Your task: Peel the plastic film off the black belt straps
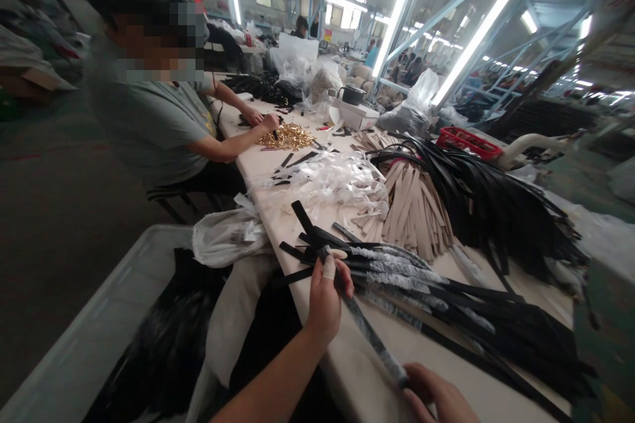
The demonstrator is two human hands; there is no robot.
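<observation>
My left hand [326, 297] is closed around a black strap [370, 329] near its upper end, with a pale wrap on the thumb. Part of this strap is covered in clear plastic film. Lower down, at the bottom of the view, the fingers of my right hand [432, 391] are closed on the same strap, which runs straight between both hands. Just beyond lies a pile of black straps [476, 317], several with crinkled clear film around their middles. Their far ends point left past my left hand.
A heap of clear plastic strips [337, 182], a beige strap bundle [414, 211] and a large black strap bundle [496, 205] cover the table. At left, another person [149, 99] works beside gold-coloured metal pieces [290, 137]. A plastic bin [106, 320] with black material stands below the table edge.
</observation>
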